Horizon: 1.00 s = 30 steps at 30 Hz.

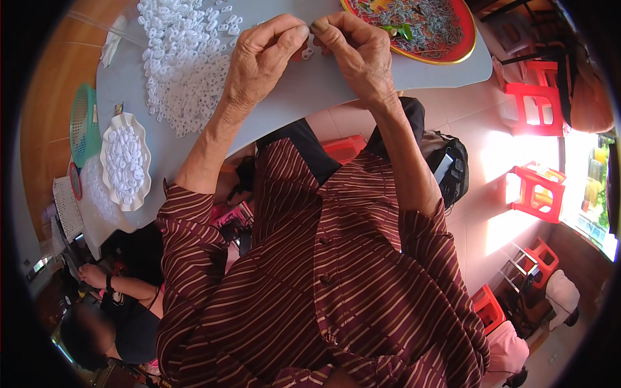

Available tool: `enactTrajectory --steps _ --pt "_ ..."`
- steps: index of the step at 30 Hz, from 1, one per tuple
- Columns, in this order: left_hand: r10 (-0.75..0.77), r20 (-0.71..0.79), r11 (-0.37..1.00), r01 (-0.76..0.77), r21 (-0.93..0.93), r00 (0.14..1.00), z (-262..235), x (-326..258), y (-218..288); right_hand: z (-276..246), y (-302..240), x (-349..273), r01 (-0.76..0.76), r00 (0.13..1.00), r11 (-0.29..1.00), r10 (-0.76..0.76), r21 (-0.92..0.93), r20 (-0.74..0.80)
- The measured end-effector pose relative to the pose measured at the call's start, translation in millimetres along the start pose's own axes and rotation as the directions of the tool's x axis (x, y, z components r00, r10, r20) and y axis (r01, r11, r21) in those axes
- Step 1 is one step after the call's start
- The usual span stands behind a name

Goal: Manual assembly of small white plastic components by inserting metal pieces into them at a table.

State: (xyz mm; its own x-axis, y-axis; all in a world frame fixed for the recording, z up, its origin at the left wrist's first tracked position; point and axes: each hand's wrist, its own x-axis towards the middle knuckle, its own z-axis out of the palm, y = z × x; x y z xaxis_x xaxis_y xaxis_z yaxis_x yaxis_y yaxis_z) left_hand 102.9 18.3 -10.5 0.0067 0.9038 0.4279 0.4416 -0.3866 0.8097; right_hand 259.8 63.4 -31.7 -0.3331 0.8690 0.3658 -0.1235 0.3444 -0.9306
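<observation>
My left hand (264,59) and my right hand (359,57) meet above the table's near part, thumbs and forefingers pinched tip to tip. Whatever they hold between the fingertips is too small and too hidden to name. A small white piece (308,53) shows just below the fingertips; whether it is held or lies on the table, I cannot tell. Left of my left hand spreads a heap of small white plastic pieces with holes (184,71). Beyond my right hand sits a round red tray with a gold rim (467,35), holding many thin grey metal pieces (427,29).
The grey table (427,76) carries a scalloped white dish (147,158) of white pieces at left, beside a green mesh basket (83,123). Another person (129,317) sits at lower left. Red plastic stools (540,194) and a black bag (453,161) stand at right.
</observation>
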Motion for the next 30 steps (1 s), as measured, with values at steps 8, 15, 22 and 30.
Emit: enactTrajectory --steps 8,15,22,30 --pt "0.161 0.024 0.972 -0.163 0.167 0.987 -2.5 1.7 4.9 -2.5 4.7 1.5 -0.034 0.998 0.997 0.031 0.062 0.047" --pt "0.204 -0.005 0.958 -0.199 0.207 0.979 -2.9 1.6 4.2 -2.5 4.9 0.8 -0.044 0.997 0.987 0.033 0.156 0.071" --pt "0.261 -0.031 0.943 -0.248 0.224 0.965 -1.0 1.4 0.4 -1.3 3.5 0.7 -0.034 0.998 0.995 0.028 0.091 0.063" --pt "0.165 -0.021 0.976 -0.16 0.147 0.986 2.7 -3.5 1.4 -2.2 -5.6 0.5 -0.044 0.998 0.997 0.047 -0.063 0.044"
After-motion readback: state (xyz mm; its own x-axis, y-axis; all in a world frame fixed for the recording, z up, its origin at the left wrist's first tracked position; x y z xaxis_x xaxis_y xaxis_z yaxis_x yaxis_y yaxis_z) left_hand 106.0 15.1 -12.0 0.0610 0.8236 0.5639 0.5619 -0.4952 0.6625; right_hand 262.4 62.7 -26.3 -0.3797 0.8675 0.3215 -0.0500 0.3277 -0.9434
